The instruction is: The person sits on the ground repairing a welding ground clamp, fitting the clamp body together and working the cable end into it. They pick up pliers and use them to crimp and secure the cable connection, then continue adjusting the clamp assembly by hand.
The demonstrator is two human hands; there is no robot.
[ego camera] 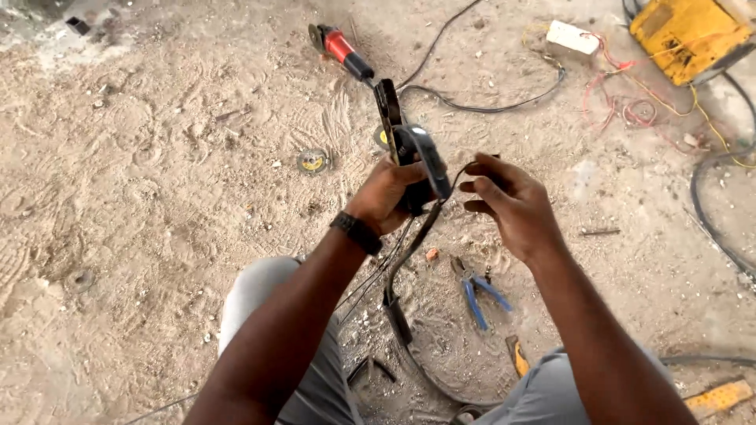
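Sandy floor; left hand (386,193) grip closed on black electrode holder (413,161); right hand (512,205) half-open, empty.

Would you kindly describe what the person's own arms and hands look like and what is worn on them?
Both forearms are bare, with no sleeves in view and no gloves. The left hand has a dark band, like a watch strap, around its wrist. The right hand wears nothing on its wrist, and no rings can be made out. Grey trousers cover the knees below.
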